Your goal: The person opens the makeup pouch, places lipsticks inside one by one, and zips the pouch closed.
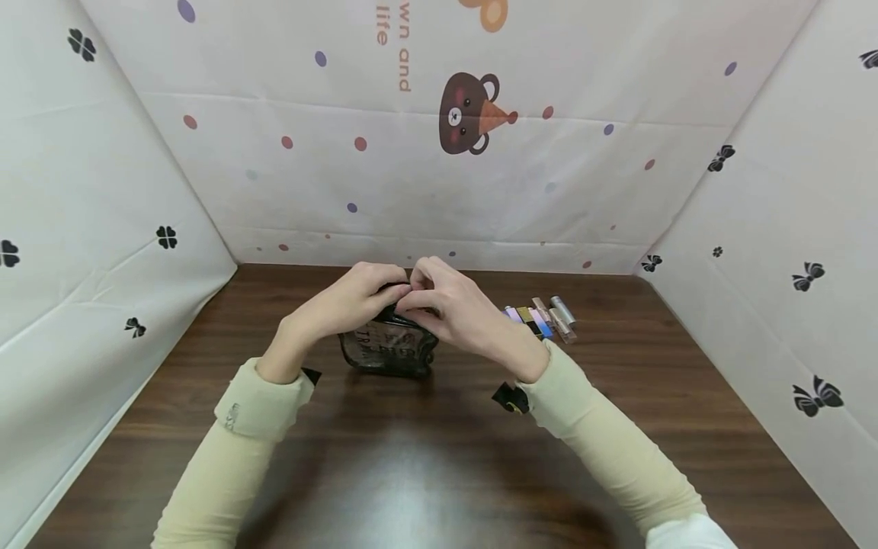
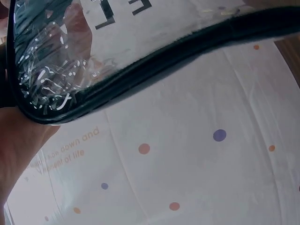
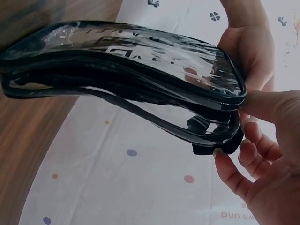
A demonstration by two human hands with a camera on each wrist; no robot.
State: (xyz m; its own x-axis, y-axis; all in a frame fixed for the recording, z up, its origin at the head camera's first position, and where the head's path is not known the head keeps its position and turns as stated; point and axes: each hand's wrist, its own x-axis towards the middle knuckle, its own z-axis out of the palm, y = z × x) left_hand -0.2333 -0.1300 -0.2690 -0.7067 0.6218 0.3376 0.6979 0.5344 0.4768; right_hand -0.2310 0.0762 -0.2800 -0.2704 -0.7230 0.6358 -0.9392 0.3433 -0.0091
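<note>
A clear plastic travel pouch (image 1: 387,352) with black piping and dark printed letters stands on the table in the head view. My left hand (image 1: 362,296) holds its top edge from the left. On the right, my right hand (image 1: 458,309) pinches the same top edge with bent fingers, close beside the left. The right wrist view shows the pouch (image 3: 164,58) from its side, with the right thumb and fingertips at one end by a black tab (image 3: 213,148). A clear panel and dark trim (image 2: 154,65) fill the upper left wrist view. Whether a zipper pull is held cannot be seen.
Right of the pouch lie several small coloured pieces (image 1: 531,320), a silver tube (image 1: 562,310) and a clear-ended tube (image 1: 564,329), partly behind the right forearm. The brown wooden table (image 1: 398,465) meets printed white cloth walls (image 1: 398,183) at the back and both sides.
</note>
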